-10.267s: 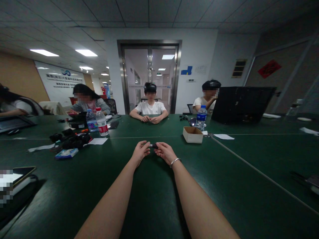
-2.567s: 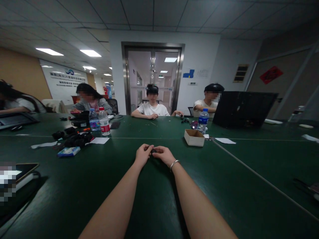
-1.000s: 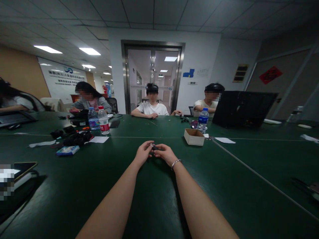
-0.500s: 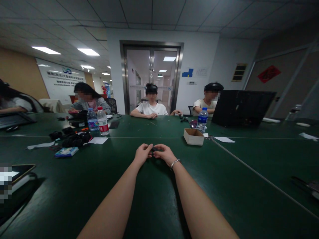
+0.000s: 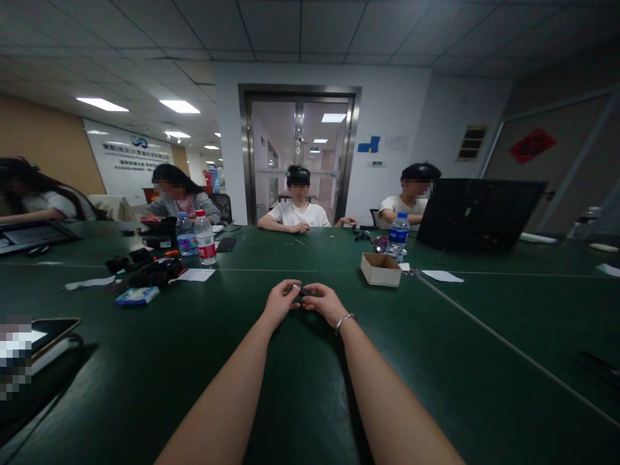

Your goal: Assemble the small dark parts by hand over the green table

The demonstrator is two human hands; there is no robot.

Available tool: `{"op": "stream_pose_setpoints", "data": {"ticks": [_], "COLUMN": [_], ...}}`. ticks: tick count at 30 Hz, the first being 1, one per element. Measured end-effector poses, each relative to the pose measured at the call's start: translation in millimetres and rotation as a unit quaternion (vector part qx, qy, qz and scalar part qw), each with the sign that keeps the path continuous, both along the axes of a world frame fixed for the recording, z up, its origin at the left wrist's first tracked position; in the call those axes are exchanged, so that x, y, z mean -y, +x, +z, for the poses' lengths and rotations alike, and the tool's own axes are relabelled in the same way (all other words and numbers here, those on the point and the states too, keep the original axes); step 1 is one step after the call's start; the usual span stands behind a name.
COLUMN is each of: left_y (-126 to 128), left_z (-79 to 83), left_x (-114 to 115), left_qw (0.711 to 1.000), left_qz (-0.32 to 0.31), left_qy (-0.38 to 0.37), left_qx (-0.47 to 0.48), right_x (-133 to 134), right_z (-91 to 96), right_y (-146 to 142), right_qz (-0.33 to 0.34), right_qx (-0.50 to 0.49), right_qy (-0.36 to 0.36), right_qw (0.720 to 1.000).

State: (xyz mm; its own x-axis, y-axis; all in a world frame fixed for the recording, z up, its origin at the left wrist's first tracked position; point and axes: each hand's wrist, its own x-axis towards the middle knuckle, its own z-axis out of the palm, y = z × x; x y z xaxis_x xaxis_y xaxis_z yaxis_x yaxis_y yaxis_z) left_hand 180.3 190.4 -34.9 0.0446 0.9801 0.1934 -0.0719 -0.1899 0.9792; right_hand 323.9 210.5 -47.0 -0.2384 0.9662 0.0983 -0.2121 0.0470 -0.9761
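My left hand (image 5: 279, 302) and my right hand (image 5: 325, 302) meet over the dark green table (image 5: 436, 361), arms stretched forward. Both are closed in a pinch on one small dark object with a silvery end (image 5: 301, 291), held between the fingertips just above the tabletop. The left fingers grip the silvery end, the right fingers the dark part. A thin bracelet (image 5: 343, 320) circles my right wrist. Most of the small object is hidden by the fingers.
A small open cardboard box (image 5: 380, 268) sits ahead right, with a water bottle (image 5: 398, 236) and a black laptop (image 5: 477, 213) behind. Two bottles (image 5: 205, 237), black gear (image 5: 154, 272) and a blue packet (image 5: 136, 296) lie left. Several people sit around the far side.
My hands have stayed together on the small object, the fingers shifting slightly. The view has drifted a little, so the hands sit slightly right and lower in frame.
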Motion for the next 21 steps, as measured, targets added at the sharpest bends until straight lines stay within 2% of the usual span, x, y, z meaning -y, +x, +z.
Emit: {"op": "stream_pose_setpoints", "data": {"ticks": [8, 15, 19, 21], "left_y": [-0.6, 1.4, 1.3, 1.2], "left_z": [-7.6, -11.3, -14.3, -13.5], "left_x": [-5.1, -6.7, -8.8, -8.4], "left_qw": [1.000, 0.996, 0.993, 0.994], "left_qz": [0.023, 0.084, 0.095, 0.091], "left_qy": [0.001, 0.016, 0.009, 0.027], "left_qx": [0.012, -0.034, -0.069, -0.053], "right_x": [-0.1, 0.8, 1.0, 0.2], "right_z": [-0.5, -0.8, -1.0, -2.0], "right_y": [-0.5, -0.7, -1.6, -1.7], "right_qz": [-0.001, -0.005, -0.005, -0.006], "right_qx": [0.023, 0.058, 0.067, 0.058], "right_qy": [0.009, 0.041, 0.050, 0.045], "right_qw": [1.000, 0.997, 0.996, 0.997]}}
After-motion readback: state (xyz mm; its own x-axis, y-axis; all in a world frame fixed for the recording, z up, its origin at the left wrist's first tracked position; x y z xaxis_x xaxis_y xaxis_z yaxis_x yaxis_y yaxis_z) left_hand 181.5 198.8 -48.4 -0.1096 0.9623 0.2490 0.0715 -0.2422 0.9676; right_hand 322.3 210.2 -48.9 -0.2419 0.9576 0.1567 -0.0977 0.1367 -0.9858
